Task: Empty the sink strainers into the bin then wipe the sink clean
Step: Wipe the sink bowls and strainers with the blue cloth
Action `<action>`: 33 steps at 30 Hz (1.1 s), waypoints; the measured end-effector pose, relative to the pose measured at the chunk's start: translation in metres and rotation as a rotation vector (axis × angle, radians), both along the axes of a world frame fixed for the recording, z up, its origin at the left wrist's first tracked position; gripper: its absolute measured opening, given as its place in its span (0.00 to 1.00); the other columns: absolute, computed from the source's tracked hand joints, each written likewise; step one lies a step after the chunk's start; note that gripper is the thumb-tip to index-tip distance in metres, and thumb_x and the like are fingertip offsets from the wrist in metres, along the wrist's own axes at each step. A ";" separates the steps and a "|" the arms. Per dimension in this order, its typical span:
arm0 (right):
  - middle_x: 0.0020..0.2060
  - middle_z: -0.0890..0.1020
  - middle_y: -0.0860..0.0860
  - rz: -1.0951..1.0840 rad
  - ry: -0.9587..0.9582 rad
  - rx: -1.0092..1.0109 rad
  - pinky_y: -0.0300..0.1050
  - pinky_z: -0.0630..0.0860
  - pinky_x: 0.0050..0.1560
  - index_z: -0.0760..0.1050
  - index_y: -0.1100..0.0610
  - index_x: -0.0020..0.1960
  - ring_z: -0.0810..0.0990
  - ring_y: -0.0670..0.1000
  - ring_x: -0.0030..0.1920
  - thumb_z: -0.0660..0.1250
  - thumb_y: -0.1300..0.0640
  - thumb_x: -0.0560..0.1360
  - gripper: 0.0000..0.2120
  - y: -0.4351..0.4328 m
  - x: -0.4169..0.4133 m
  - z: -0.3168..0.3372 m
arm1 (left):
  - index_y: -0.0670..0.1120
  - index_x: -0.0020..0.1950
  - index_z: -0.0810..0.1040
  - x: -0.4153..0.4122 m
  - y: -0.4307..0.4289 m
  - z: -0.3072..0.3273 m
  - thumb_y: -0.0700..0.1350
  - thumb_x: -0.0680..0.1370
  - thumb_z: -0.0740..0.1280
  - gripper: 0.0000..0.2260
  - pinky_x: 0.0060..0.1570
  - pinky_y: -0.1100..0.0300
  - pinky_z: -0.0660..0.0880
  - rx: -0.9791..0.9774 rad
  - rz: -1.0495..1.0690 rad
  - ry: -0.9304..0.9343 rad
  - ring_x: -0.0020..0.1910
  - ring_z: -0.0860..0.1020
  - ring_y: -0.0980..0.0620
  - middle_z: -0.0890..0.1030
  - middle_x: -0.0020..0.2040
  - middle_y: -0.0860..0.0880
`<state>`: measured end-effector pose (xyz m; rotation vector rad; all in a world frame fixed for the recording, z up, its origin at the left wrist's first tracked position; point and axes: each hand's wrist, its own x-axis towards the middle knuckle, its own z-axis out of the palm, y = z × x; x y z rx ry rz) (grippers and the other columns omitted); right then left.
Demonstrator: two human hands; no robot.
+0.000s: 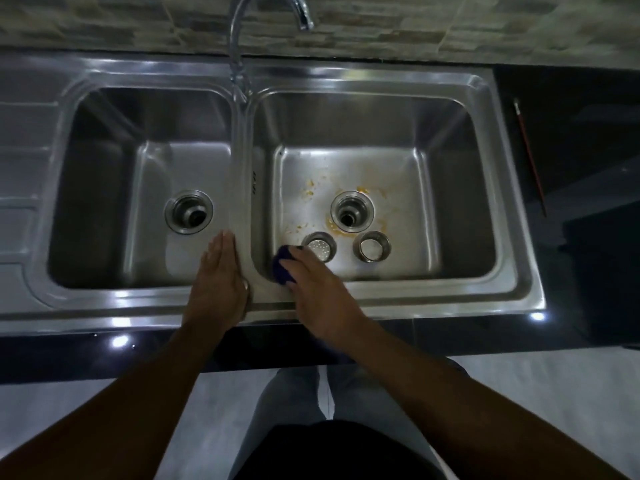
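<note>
A steel double sink [346, 299] fills the view. My right hand [318, 292] grips a dark blue cloth [282, 266] against the near left corner of the right basin. Two steel strainers lie on that basin's floor, one perforated [320, 247] right beside the cloth, the other [372, 246] further right. Yellow-orange food stains [334, 225] ring the open right drain [352, 212]. My left hand [221, 275] rests flat with straight fingers on the divider between the basins. The left drain [188, 212] is open too.
A chrome tap [239, 46] arches over the divider at the back. A thin red stick [531, 161] lies on the black counter [588, 133] to the right. A drainboard [17, 168] adjoins the left basin. Tiled wall [415, 26] stands behind; my legs are below the counter edge.
</note>
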<state>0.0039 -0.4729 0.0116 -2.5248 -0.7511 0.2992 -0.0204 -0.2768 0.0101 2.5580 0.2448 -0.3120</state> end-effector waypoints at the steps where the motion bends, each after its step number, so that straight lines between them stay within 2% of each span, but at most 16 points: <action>1: 0.68 0.76 0.58 0.000 -0.040 -0.035 0.51 0.68 0.73 0.75 0.64 0.67 0.72 0.60 0.71 0.70 0.66 0.73 0.22 -0.009 0.002 -0.003 | 0.36 0.80 0.48 0.003 -0.001 0.000 0.34 0.81 0.58 0.30 0.81 0.51 0.44 0.007 0.010 -0.005 0.82 0.49 0.43 0.51 0.82 0.38; 5: 0.71 0.71 0.53 0.031 0.050 -0.125 0.48 0.61 0.76 0.71 0.58 0.71 0.64 0.55 0.75 0.63 0.62 0.77 0.22 0.002 0.005 -0.009 | 0.39 0.82 0.50 0.032 -0.002 0.001 0.35 0.82 0.56 0.29 0.80 0.55 0.44 0.011 0.089 -0.049 0.82 0.48 0.46 0.51 0.82 0.41; 9: 0.68 0.74 0.54 0.026 0.213 0.082 0.45 0.67 0.71 0.74 0.59 0.68 0.71 0.56 0.68 0.66 0.66 0.73 0.23 0.035 0.012 -0.002 | 0.43 0.82 0.49 0.072 0.008 0.000 0.35 0.83 0.54 0.28 0.77 0.57 0.46 -0.005 0.124 -0.121 0.82 0.47 0.47 0.50 0.83 0.44; 13: 0.61 0.79 0.54 -0.049 0.433 0.145 0.46 0.73 0.63 0.76 0.55 0.67 0.78 0.54 0.60 0.63 0.61 0.80 0.16 0.017 0.057 0.004 | 0.44 0.83 0.49 0.107 0.018 -0.007 0.37 0.84 0.51 0.26 0.77 0.59 0.43 -0.026 0.089 -0.129 0.82 0.46 0.50 0.50 0.83 0.46; 16: 0.57 0.82 0.56 -0.214 0.419 0.254 0.34 0.73 0.56 0.75 0.56 0.67 0.80 0.52 0.54 0.62 0.62 0.81 0.15 -0.001 0.102 0.009 | 0.41 0.82 0.52 0.138 0.019 -0.013 0.39 0.84 0.51 0.25 0.80 0.54 0.46 0.018 0.026 -0.213 0.82 0.48 0.47 0.52 0.82 0.42; 18: 0.59 0.81 0.55 -0.330 0.287 0.319 0.34 0.72 0.56 0.74 0.57 0.68 0.80 0.51 0.55 0.61 0.61 0.82 0.15 0.001 0.133 0.003 | 0.40 0.82 0.52 0.159 0.016 -0.018 0.41 0.84 0.50 0.25 0.81 0.52 0.47 0.035 0.012 -0.247 0.82 0.49 0.46 0.53 0.82 0.41; 20: 0.65 0.78 0.54 -0.413 0.144 0.331 0.38 0.70 0.62 0.72 0.57 0.70 0.77 0.51 0.62 0.62 0.60 0.82 0.17 0.011 0.162 -0.009 | 0.38 0.81 0.53 0.173 0.010 -0.024 0.41 0.83 0.51 0.26 0.81 0.49 0.48 0.019 0.014 -0.273 0.82 0.49 0.44 0.53 0.82 0.40; 22: 0.68 0.75 0.56 -0.437 0.091 0.319 0.41 0.68 0.67 0.70 0.60 0.72 0.75 0.54 0.65 0.62 0.61 0.81 0.20 0.026 0.190 -0.034 | 0.38 0.81 0.53 0.179 0.005 -0.030 0.40 0.84 0.53 0.25 0.81 0.48 0.50 0.008 0.029 -0.299 0.82 0.49 0.43 0.53 0.82 0.40; 24: 0.69 0.74 0.58 -0.381 0.115 0.259 0.41 0.65 0.69 0.70 0.62 0.72 0.73 0.57 0.67 0.62 0.63 0.80 0.21 0.047 0.209 -0.068 | 0.37 0.81 0.55 0.180 0.003 -0.036 0.40 0.84 0.53 0.25 0.80 0.47 0.52 0.001 0.054 -0.328 0.82 0.50 0.44 0.54 0.82 0.40; 26: 0.71 0.70 0.59 -0.230 0.212 0.093 0.42 0.61 0.71 0.66 0.63 0.74 0.69 0.60 0.71 0.61 0.62 0.80 0.22 0.071 0.215 -0.112 | 0.37 0.81 0.55 0.181 0.003 -0.039 0.41 0.84 0.51 0.24 0.80 0.47 0.53 0.002 0.058 -0.338 0.82 0.49 0.45 0.54 0.82 0.40; 28: 0.79 0.55 0.59 -0.067 0.254 -0.165 0.51 0.52 0.78 0.52 0.62 0.80 0.53 0.64 0.79 0.57 0.55 0.83 0.30 0.090 0.205 -0.153 | 0.39 0.81 0.53 0.181 0.003 -0.038 0.44 0.83 0.48 0.27 0.80 0.48 0.53 0.017 0.058 -0.314 0.82 0.47 0.47 0.52 0.83 0.42; 29: 0.81 0.48 0.58 -0.036 0.227 -0.225 0.56 0.47 0.79 0.45 0.60 0.81 0.45 0.63 0.80 0.56 0.52 0.83 0.33 0.094 0.202 -0.167 | 0.40 0.82 0.52 0.181 0.003 -0.038 0.46 0.82 0.46 0.28 0.80 0.48 0.52 0.029 0.057 -0.301 0.82 0.46 0.47 0.51 0.83 0.43; 31: 0.81 0.43 0.57 -0.070 0.156 -0.185 0.59 0.44 0.79 0.41 0.60 0.81 0.40 0.61 0.80 0.56 0.51 0.83 0.35 0.092 0.208 -0.181 | 0.39 0.82 0.52 0.182 0.001 -0.036 0.47 0.80 0.44 0.29 0.80 0.48 0.52 0.069 0.043 -0.290 0.82 0.46 0.47 0.51 0.83 0.42; 33: 0.81 0.44 0.57 -0.074 0.072 -0.144 0.59 0.47 0.79 0.42 0.60 0.81 0.42 0.61 0.80 0.57 0.53 0.83 0.35 0.088 0.229 -0.184 | 0.38 0.81 0.53 0.182 0.000 -0.035 0.47 0.81 0.44 0.29 0.80 0.46 0.52 0.091 0.035 -0.290 0.82 0.47 0.46 0.51 0.82 0.41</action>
